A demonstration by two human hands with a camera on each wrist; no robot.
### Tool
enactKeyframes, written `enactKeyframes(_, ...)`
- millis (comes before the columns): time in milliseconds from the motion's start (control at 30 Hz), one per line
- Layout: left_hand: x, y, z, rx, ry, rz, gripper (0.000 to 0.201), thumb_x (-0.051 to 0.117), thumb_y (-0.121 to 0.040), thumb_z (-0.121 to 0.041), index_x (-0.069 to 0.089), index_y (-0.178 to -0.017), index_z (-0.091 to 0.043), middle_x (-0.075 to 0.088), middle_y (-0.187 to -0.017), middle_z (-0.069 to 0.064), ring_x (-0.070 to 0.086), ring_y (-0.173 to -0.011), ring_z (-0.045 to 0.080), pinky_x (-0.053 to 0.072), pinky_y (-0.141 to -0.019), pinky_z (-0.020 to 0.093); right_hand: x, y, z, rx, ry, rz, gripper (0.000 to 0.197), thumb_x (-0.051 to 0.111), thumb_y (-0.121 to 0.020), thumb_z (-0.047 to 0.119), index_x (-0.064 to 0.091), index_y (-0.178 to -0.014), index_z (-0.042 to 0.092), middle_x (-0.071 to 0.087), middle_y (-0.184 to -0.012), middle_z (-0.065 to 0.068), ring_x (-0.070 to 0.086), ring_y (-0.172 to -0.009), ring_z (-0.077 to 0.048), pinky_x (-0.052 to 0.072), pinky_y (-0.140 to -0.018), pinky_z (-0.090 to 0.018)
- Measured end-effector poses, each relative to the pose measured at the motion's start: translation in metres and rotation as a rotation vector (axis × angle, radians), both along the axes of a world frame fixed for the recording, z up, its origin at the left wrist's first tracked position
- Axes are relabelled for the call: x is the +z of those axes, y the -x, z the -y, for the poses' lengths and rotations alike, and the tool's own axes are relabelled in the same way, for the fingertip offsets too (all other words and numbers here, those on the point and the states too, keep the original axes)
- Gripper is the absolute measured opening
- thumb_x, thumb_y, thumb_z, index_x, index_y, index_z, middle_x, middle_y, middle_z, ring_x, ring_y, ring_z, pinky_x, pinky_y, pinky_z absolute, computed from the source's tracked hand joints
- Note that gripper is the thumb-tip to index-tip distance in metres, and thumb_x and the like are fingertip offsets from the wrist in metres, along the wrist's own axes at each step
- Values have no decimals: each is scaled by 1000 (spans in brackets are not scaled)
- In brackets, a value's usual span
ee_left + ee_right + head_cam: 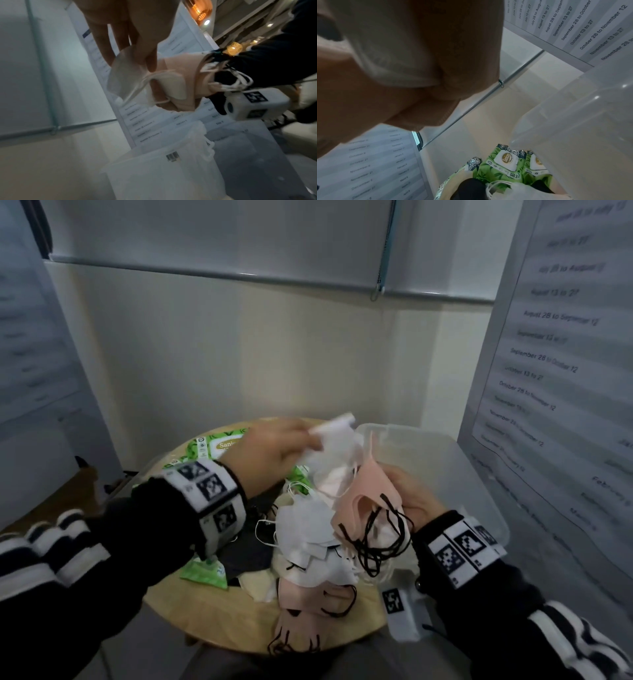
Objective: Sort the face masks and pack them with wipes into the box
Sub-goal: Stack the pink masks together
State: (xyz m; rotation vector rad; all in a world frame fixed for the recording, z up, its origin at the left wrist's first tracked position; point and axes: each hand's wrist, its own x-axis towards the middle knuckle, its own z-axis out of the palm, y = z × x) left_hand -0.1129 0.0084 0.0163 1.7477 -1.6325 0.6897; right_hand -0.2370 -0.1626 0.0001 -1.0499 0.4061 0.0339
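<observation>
In the head view, the left hand [274,448] pinched a white mask [337,436] at centre frame, lifting it over the near rim of the clear box [479,484] at right. The right hand [409,494] gripped a pink mask [368,491] with black loops, just above the mask pile [318,546] on the round table [212,611]. Green wipes packs [212,446] lay behind the left hand.

In the left wrist view, fingers [149,54] at upper centre held the white mask; the box stood below. To do this well, I judge the white mask should be pulled free slowly so its loops do not drag others along.

In the right wrist view, the pink mask filled the upper left, hiding the right hand's fingers; wipes showed at the lower edge. The box's contents were hard to make out.
</observation>
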Motion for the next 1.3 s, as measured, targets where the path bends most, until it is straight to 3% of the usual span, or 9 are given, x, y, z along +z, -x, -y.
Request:
enactKeyframes(100,27,-23,-7,266,225,-239,27,49,-82,-9,73,-94,-5,69,-93,15,59,-80,15,36,-75,2,0,2,0,-12,5,-24,62,36,-98,18,69,-48,4,64,-52,-11,63,-44,-20,51,-42,-23)
enactKeyframes(233,64,-40,-15,452,429,-160,34,45,-82,1,68,-107,-3,66,-105,18,60,-90,26,42,-83,18,-1,1,-7,-9,24,-70,64,36,-99,21,68,-46,3,63,-51,-12,63,-44,-22,51,-41,-24)
enactKeyframes(367,51,-16,-5,188,229,82,37,46,-79,7,65,-110,-2,63,-104,26,50,-92,21,40,-84,27,-1,1,-13,3,3,-71,63,37,-98,22,68,-46,4,63,-52,-11,63,-45,-21,52,-44,-24)
enactKeyframes(567,-11,13,-14,-71,-351,351,38,54,-81,-30,66,-109,-8,66,-109,13,61,-97,26,52,-85,37,8,6,-14,17,-111,18,54,39,-93,19,69,-53,-2,62,-50,-12,61,-41,-19,46,-38,-19)
enactKeyframes(667,-18,11,-15,-34,-345,420,48,57,-77,-37,54,-118,-12,63,-115,10,56,-102,23,44,-91,37,12,7,-18,16,-179,67,45,42,-87,13,70,-56,-4,62,-51,-11,61,-41,-17,46,-38,-19)
enactKeyframes(800,-20,11,-4,-41,-206,443,34,53,-82,-28,51,-113,-14,66,-103,12,50,-95,20,48,-78,35,11,4,-23,5,-229,78,41,44,-81,17,68,-56,-5,60,-50,-11,60,-41,-18,45,-36,-20)
enactKeyframes(1000,0,12,-9,11,-113,-40,30,43,-91,-27,57,-78,-4,50,-71,-1,41,-67,10,37,-63,23,-8,3,-9,-134,-73,-93,19,42,-94,13,57,-100,4,70,-76,-14,67,-72,-22,57,-58,-31)
enactKeyframes(1167,15,6,-20,156,-259,-328,57,33,-79,-50,51,-75,4,43,-60,0,41,-60,7,31,-59,15,-10,8,5,-216,108,-82,20,37,-91,1,56,-85,0,64,-64,-13,62,-50,-21,54,-46,-27)
enactKeyframes(1300,17,7,-22,178,-278,-502,40,44,-79,-40,62,-87,-5,61,-76,6,52,-70,11,39,-67,22,-9,6,3,-235,272,-74,16,43,-83,-1,58,-79,-1,59,-71,-18,59,-61,-30,52,-63,-35)
